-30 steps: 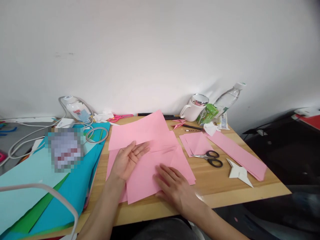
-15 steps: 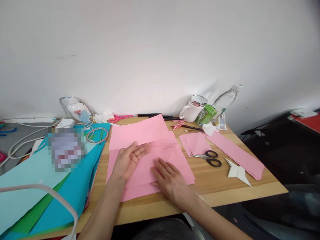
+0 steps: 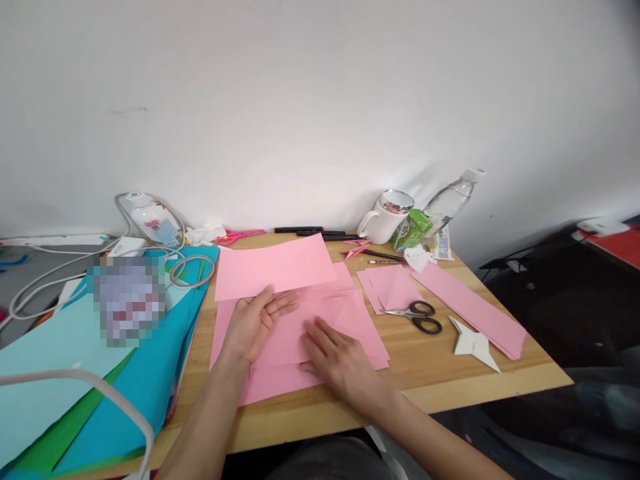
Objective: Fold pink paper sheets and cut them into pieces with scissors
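Pink paper sheets lie stacked and overlapping on the wooden table in front of me. On top, at the far side, a pink sheet has a slightly curled upper edge. My left hand rests on its side over the stack, palm turned inward and fingers stretched, its thumb by the lower edge of that sheet. To its right, my right hand is laid palm down on the paper with fingers extended. Black-handled scissors touch smaller pink pieces on the right.
A white folded paper star and long pink strips lie at right. Behind them stand a white mug, a green carton and a tilted bottle. Coloured sheets and a white cable occupy the left.
The far pink sheet has shifted slightly left and toward me, and its lower right edge now shows clearly. Both hands stay nearly in place.
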A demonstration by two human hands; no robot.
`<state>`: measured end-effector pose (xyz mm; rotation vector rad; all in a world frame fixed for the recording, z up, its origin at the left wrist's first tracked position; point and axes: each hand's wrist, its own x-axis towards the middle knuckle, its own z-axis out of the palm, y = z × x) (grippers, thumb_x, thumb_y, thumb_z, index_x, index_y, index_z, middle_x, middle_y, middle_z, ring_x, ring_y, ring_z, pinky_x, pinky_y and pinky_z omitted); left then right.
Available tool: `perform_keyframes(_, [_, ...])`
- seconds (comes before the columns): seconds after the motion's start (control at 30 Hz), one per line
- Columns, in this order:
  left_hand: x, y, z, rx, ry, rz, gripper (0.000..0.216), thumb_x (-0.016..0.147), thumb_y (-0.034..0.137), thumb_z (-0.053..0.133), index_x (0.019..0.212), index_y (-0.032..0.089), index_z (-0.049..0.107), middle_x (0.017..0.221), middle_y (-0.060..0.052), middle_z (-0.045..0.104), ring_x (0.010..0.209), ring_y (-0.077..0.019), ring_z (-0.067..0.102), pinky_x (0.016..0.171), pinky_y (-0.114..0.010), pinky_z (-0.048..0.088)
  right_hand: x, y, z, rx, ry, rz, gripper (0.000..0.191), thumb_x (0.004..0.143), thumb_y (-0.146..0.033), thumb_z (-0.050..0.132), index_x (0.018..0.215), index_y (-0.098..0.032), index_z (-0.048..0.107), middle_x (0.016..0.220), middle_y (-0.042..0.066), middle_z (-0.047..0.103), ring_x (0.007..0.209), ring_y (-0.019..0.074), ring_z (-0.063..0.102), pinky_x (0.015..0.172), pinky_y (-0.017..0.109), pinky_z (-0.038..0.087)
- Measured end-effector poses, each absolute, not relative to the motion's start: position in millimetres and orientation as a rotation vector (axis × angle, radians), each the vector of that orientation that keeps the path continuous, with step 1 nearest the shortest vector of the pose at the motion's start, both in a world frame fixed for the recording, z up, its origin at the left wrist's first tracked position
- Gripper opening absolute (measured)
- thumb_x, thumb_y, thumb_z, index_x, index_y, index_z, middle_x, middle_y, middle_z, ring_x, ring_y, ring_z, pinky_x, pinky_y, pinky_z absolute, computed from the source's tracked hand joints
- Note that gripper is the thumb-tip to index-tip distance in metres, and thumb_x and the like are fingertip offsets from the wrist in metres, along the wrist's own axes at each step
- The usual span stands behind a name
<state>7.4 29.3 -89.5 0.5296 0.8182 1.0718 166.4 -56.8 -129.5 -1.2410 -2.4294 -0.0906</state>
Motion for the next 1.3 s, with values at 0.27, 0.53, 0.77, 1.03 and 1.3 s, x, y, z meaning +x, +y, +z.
perform_keyframes(0.27, [30.0, 6.0, -100.0, 0.518, 0.8, 0.934, 0.01, 0.073, 0.018, 0.068, 0.075, 0.01, 0.062, 0.081, -0.011, 0.072, 0.088, -0.0288, 0.068, 0.086, -0.044, 0.05, 208.1, -53.3, -129.3, -1.748, -1.183, 0.535, 0.03, 0.09, -0.043, 0.044, 0.087, -0.015, 0.055, 0.073, 0.01, 0.068, 0.061, 0.0201, 0.069, 0.055, 0.032, 0.057])
perform_keyframes(0.53, [3.8, -31.0, -72.8, 0.926, 0.91, 0.271, 0.032, 0.077, 0.043, 0.06, 0.064, 0.013, 0.063, 0.061, -0.012, 0.069, 0.048, -0.0174, 0.063, 0.044, -0.024, 0.046, 241.5, -48.5, -143.1, -1.836, -1.325, 0.521, 0.035, 0.075, -0.039, 0.061, 0.1, -0.015, 0.061, 0.089, 0.011, 0.067, 0.073, 0.0237, 0.065, 0.066, 0.04, 0.054])
perform_keyframes(0.77, [-48.4, -3.4, -81.8, 0.926, 1.569, 1.026, 0.036, 0.067, 0.025, 0.072, 0.101, 0.015, 0.064, 0.095, -0.01, 0.07, 0.09, -0.0205, 0.066, 0.078, -0.025, 0.05, 238.8, -55.4, -152.8, -1.863, -1.559, 0.388, 0.04, 0.075, -0.033, 0.061, 0.111, -0.017, 0.058, 0.105, 0.013, 0.06, 0.087, 0.0267, 0.062, 0.074, 0.044, 0.053])
perform_keyframes(1.03, [-36.5, 11.9, -76.9, 0.531, 1.404, 1.138, 0.036, 0.069, 0.01, 0.07, 0.102, 0.007, 0.056, 0.074, -0.012, 0.07, 0.072, -0.0216, 0.069, 0.068, -0.033, 0.055, 237.8, -62.5, -159.4, -1.8, -1.608, 0.256, 0.034, 0.076, -0.034, 0.06, 0.107, -0.019, 0.06, 0.116, 0.013, 0.056, 0.107, 0.0298, 0.056, 0.087, 0.047, 0.048])
perform_keyframes(1.3, [-20.5, 13.5, -93.4, 0.807, 1.244, 0.839, 0.039, 0.053, 0.022, 0.081, 0.088, 0.012, 0.065, 0.078, -0.009, 0.072, 0.068, -0.0222, 0.068, 0.059, -0.03, 0.053, 239.2, -66.0, -157.2, -1.719, -1.506, 0.468, 0.038, 0.074, -0.035, 0.064, 0.107, -0.018, 0.062, 0.12, 0.014, 0.057, 0.108, 0.0303, 0.057, 0.087, 0.047, 0.048])
